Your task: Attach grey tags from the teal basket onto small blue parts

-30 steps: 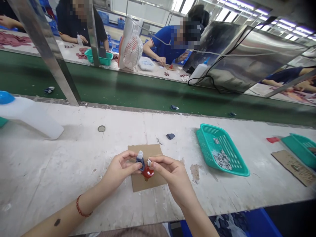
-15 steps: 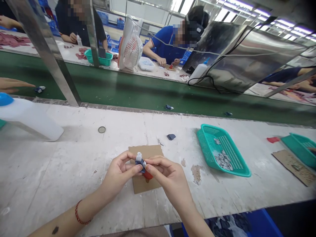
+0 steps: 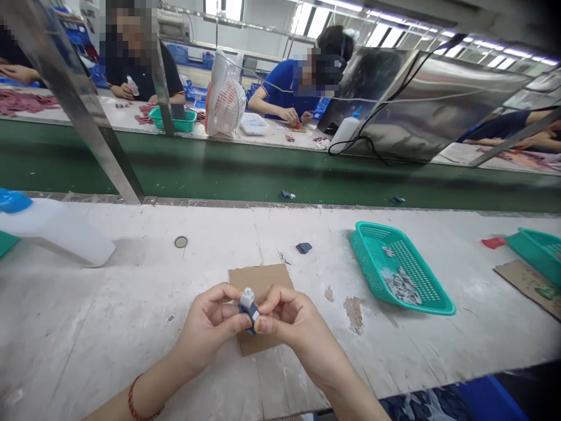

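Observation:
Between my two hands is a small navy blue and light grey moulded piece [image 3: 248, 311], its grey knobbed end pointing up. My left hand [image 3: 214, 321] is closed, pinching the piece from the left with thumb and forefinger. From the right, my right hand [image 3: 291, 321] pinches its edge, with the thumb by a pale grey part. Under the hands lies a square of brown cardboard [image 3: 263, 280]. Another navy piece [image 3: 304, 248] rests on the table beyond the cardboard. The exact kind of these pieces cannot be made out.
A green basket [image 3: 359, 257] with small grey pieces stands at right. A white bottle [image 3: 65, 231] with a blue cap leans in at left, near a bottle cap [image 3: 180, 241]. Behind runs a green belt [image 3: 219, 175] carrying navy pieces. Several people sit across it.
The piece has turned a little in my fingers, and the red thing seen under my hands is no longer visible. Navy pieces on the belt have shifted left; the co-worker's hand at left is gone.

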Available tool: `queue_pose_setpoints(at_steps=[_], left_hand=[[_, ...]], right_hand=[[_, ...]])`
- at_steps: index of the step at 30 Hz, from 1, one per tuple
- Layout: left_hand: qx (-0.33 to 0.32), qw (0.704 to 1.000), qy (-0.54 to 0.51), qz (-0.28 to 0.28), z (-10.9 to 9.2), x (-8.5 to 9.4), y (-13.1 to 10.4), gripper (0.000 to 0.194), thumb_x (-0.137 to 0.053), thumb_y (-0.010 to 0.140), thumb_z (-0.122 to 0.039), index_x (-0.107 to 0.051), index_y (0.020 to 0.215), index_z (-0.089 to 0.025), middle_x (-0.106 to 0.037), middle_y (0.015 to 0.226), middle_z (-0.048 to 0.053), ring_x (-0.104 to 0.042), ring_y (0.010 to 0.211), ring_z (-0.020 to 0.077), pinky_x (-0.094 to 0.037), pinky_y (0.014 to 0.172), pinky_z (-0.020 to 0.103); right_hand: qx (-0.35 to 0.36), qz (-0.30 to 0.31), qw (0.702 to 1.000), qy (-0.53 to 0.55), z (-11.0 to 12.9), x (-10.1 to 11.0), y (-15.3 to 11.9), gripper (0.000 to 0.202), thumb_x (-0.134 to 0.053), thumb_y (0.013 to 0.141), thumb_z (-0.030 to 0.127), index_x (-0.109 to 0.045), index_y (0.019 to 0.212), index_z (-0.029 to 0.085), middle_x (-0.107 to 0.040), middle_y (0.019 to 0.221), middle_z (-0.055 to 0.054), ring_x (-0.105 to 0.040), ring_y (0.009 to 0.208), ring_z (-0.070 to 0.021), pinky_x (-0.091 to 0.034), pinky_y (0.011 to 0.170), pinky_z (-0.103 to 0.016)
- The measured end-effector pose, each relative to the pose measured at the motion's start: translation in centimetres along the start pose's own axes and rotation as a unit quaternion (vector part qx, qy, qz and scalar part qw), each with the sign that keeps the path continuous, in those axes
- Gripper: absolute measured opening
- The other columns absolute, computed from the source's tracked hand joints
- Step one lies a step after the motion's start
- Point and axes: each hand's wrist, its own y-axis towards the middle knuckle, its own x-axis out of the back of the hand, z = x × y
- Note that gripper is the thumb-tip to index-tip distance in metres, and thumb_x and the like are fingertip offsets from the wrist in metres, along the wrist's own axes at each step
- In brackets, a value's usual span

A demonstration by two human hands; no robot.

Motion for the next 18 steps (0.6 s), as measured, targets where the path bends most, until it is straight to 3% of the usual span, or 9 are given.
queue_pose_setpoints(at_steps=[4,8,10,12,13,15,16,18], left_hand=[[0.045,0.998,-0.016,0.035,0.4,0.2,0.2,0.023,-0.088,0.066,-0.024,-0.069,0.077,-0.017,-0.07,0.071,-0.001,-0.064,0.064,0.0083,-0.051,0.061,0.016],[0.127,0.99,-0.052,0.019,1.3,-0.3,0.7,0.031,-0.09,0.063,-0.034,-0.072,0.081,-0.016,-0.067,0.068,-0.001,-0.061,0.057,0.0074,-0.051,0.053,0.015],[0.162,0.985,-0.047,-0.023,1.3,-0.4,1.3,0.035,-0.09,0.063,-0.036,-0.074,0.088,-0.016,-0.07,0.075,0.002,-0.066,0.062,0.0095,-0.053,0.053,0.015],[0.172,0.983,-0.02,-0.067,0.6,-0.2,2.1,0.04,-0.09,0.061,-0.037,-0.076,0.093,-0.016,-0.073,0.087,0.004,-0.07,0.07,0.0132,-0.056,0.056,0.016],[0.167,0.982,-0.001,-0.085,0.1,0.1,2.6,0.043,-0.091,0.06,-0.037,-0.076,0.095,-0.016,-0.074,0.091,0.005,-0.071,0.073,0.0143,-0.058,0.058,0.017],[0.147,0.98,0.05,-0.121,-1.1,0.9,3.9,0.045,-0.092,0.057,-0.034,-0.077,0.095,-0.015,-0.075,0.095,0.006,-0.071,0.072,0.0137,-0.06,0.061,0.017],[0.135,0.978,0.079,-0.141,-1.8,1.4,4.6,0.045,-0.093,0.057,-0.031,-0.077,0.095,-0.015,-0.075,0.097,0.006,-0.071,0.072,0.0128,-0.06,0.063,0.016],[0.108,0.968,0.146,-0.174,-3.1,2.5,6.4,0.042,-0.091,0.06,-0.026,-0.076,0.098,-0.016,-0.076,0.103,0.007,-0.07,0.069,0.0103,-0.06,0.064,0.014]], right_hand=[[-0.007,0.017,0.999,0.036,-0.8,-0.3,-0.3,0.036,-0.093,0.058,0.029,-0.06,0.066,0.017,-0.062,0.064,0.004,-0.056,0.061,-0.0076,-0.043,0.058,-0.018],[0.047,0.025,0.999,0.0,-1.8,0.3,-1.0,0.033,-0.084,0.071,0.039,-0.059,0.074,0.019,-0.062,0.067,0.002,-0.06,0.063,-0.0112,-0.045,0.06,-0.022],[0.096,0.018,0.993,-0.068,-1.4,1.8,-1.5,0.026,-0.072,0.084,0.044,-0.064,0.084,0.019,-0.064,0.069,0.001,-0.061,0.065,-0.0129,-0.047,0.063,-0.024],[0.151,-0.039,0.971,-0.18,-0.3,4.6,-2.2,0.026,-0.059,0.092,0.045,-0.067,0.094,0.02,-0.066,0.074,-0.001,-0.062,0.069,-0.0144,-0.048,0.066,-0.026],[0.178,-0.091,0.948,-0.247,0.5,6.5,-2.5,0.026,-0.056,0.094,0.044,-0.068,0.095,0.021,-0.068,0.079,-0.003,-0.063,0.073,-0.0155,-0.049,0.068,-0.027],[0.206,-0.228,0.87,-0.386,2.3,11.3,-2.9,0.024,-0.055,0.092,0.04,-0.069,0.094,0.021,-0.071,0.09,-0.005,-0.065,0.082,-0.0185,-0.05,0.075,-0.029],[0.206,-0.297,0.82,-0.444,3.2,14.0,-3.0,0.025,-0.053,0.092,0.039,-0.069,0.095,0.02,-0.072,0.096,-0.006,-0.066,0.086,-0.0201,-0.051,0.076,-0.03],[0.13,-0.384,0.709,-0.577,4.9,19.5,-2.8,0.029,-0.045,0.094,0.036,-0.069,0.1,0.019,-0.073,0.099,-0.007,-0.068,0.084,-0.0204,-0.053,0.073,-0.029]])
